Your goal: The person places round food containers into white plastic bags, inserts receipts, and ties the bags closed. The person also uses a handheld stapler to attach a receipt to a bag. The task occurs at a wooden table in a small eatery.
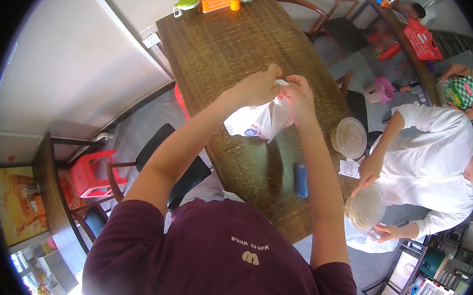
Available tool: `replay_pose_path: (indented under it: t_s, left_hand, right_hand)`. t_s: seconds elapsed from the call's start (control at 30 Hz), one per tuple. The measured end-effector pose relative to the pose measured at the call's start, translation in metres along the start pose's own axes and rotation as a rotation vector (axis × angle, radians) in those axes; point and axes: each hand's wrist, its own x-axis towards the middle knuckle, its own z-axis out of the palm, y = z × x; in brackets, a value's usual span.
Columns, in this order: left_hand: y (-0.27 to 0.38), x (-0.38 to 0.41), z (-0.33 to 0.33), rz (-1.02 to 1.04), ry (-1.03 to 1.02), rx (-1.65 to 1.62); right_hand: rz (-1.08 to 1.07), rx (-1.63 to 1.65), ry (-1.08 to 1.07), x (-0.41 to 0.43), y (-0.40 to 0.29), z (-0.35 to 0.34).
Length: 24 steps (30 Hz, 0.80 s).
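Note:
A white plastic bag with blue and red print hangs just over the wooden table, its top gathered between my hands. My left hand reaches in from the left and pinches the bag's upper edge. On the other side my right hand grips the gathered plastic, fingers bent. What the bag holds is hidden. A blue phone-like object lies on the table beside my right forearm. Near the right edge stands a round clear container with a lid, and a paper slip with writing lies beside it.
At the right, a person in white holds another lidded round container over a plastic bag. A green-lidded jar, an orange tissue box and a yellow holder stand at the far end. Chairs and a red stool flank the table.

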Motion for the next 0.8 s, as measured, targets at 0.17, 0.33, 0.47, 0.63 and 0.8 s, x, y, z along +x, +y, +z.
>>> replay_pose_path:
  t_s: [0.17, 0.33, 0.47, 0.63, 0.8]
  left_hand:
    - [-0.03, -0.007, 0.012, 0.023, 0.116, -0.274]
    - [-0.042, 0.004, 0.019, -0.163, -0.009, -1.067]
    - [-0.032, 0.004, 0.022, -0.092, -0.036, -0.716]
    - [-0.045, 0.013, 0.019, -0.117, -0.016, -0.824]
    - [-0.045, 0.021, 0.021, -0.131, -0.111, -0.773]
  right_hand:
    - [0.003, -0.072, -0.004, 0.01, 0.014, -0.004]
    - [-0.211, -0.695, -0.059, -0.004, -0.006, 0.02]
    - [0.072, -0.114, -0.007, 0.019, 0.015, -0.022]
    - [-0.161, -0.402, -0.045, -0.006, -0.002, 0.008]
    - [-0.145, -0.63, 0.087, 0.0, 0.009, 0.002]
